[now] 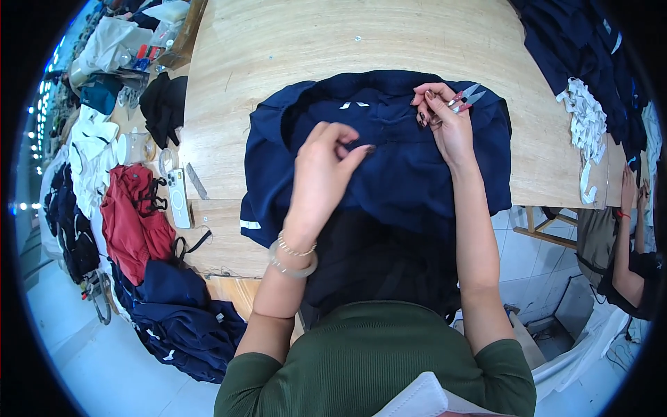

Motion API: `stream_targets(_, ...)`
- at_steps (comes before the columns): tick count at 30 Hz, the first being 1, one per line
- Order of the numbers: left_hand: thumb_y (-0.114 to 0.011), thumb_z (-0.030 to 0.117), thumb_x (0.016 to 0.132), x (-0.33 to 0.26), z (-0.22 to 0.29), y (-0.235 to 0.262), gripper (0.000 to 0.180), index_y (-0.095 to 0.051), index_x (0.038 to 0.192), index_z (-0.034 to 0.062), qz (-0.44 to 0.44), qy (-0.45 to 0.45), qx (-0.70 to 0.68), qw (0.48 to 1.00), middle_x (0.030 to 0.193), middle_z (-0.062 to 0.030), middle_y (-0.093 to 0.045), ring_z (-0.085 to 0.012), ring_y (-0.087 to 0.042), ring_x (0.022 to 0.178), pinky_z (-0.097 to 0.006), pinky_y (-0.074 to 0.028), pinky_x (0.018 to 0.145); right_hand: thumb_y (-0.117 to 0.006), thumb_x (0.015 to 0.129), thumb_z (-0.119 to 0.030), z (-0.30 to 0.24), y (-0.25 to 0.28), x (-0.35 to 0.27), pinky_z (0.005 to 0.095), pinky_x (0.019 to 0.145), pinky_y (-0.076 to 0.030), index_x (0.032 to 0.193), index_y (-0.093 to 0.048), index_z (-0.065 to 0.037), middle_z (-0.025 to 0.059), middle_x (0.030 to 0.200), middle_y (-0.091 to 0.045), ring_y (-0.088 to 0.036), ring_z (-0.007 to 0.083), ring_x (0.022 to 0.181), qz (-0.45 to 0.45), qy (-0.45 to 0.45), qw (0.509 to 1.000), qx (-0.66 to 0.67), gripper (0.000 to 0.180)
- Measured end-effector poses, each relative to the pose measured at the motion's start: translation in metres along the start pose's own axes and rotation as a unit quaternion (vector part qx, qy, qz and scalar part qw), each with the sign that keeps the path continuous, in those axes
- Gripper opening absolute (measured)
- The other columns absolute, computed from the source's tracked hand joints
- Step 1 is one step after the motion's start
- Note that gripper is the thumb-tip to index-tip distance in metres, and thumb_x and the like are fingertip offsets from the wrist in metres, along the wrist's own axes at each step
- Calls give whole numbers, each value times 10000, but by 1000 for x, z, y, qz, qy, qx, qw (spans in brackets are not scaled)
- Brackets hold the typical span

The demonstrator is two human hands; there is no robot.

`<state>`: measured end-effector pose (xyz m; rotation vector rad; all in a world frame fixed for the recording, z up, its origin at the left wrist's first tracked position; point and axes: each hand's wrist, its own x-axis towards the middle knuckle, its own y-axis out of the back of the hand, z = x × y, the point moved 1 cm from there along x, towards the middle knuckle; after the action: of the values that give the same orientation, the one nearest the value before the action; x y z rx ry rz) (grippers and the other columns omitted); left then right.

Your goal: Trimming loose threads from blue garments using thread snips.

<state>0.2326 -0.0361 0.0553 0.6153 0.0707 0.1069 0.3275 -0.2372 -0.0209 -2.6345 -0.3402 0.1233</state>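
The navy garment (pixel 389 160) lies spread on the wooden table (pixel 278 55), both hands on it. The right hand (pixel 448 121) grips small thread snips (pixel 467 96) while pressing the cloth; the left hand (pixel 326 163) pinches something too fine to see. Trimming looks underway, judging by one dark pile (pixel 590 48) far right and another (pixel 184 323) at the left, beside one red garment (pixel 132 215).

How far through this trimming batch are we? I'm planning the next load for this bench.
Possibly done: a heap of navy garments beside the table's left edge, though which pile is finished cannot be told. In hand: the left hand pinches the navy garment spread on the wooden table, and the right hand holds small thread snips at its upper edge. Possibly left: a dark stack at the far right.
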Motion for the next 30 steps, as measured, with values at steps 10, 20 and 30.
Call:
stream_targets(10, -668, 9, 848, 11, -11, -46, 66, -647, 890, -37, 27, 22, -56, 998, 765, -67, -658, -107, -600, 638, -231, -490, 604, -517, 970, -95, -5, -7, -2, 190, 550, -387, 1046, -620, 15, 38, 803, -602, -498, 53, 631, 39, -11, 999, -14, 170)
stream_targets(20, -576, 13, 930, 9, -23, -46, 104, -645, 971, -52, -81, 141, -250, 955, 846, -67, -702, -74, -627, 702, -198, -512, 655, -506, 1001, -280, -65, -36, -49, 177, 477, -223, 1032, -567, -79, -69, 697, -411, -321, 9, 572, 73, -191, 973, -110, 213)
stream_targets(30, -563, 0, 918, 8, -23, -44, 87, -641, 910, -37, -99, 153, -353, 918, 918, -78, -712, -80, -641, 766, -202, -505, 693, -632, 928, -250, -45, -28, -63, 180, 398, -184, 803, -680, -15, -74, 521, -392, -293, 2, 431, 64, -255, 949, -173, 270)
